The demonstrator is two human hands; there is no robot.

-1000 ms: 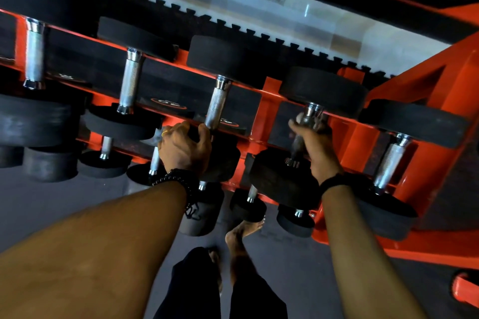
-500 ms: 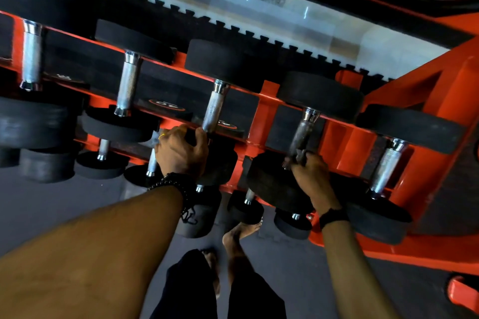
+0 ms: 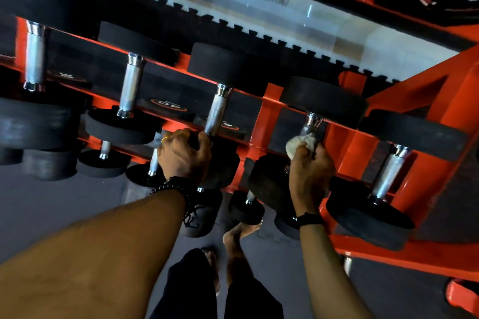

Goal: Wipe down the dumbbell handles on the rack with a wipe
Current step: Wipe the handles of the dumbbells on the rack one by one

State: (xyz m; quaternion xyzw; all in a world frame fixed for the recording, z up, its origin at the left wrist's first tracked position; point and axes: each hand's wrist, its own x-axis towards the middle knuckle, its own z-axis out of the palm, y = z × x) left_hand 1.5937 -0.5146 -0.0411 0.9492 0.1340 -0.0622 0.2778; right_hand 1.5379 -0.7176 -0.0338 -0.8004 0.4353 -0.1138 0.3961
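Dumbbells sit in a row on orange rack. Left hand unchanged from 0.5 s ago, fingers clenched over near head of third dumbbell, just below its bare handle. Right hand has slid back up fourth handle; white wipe gripped in fingers, pressed vs shaft. Looks like a repeat stroke, w/ far-right handle likely next.

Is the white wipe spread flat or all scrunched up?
Scrunched up: the wipe bulges as a wad from the right hand against the dumbbell handle.
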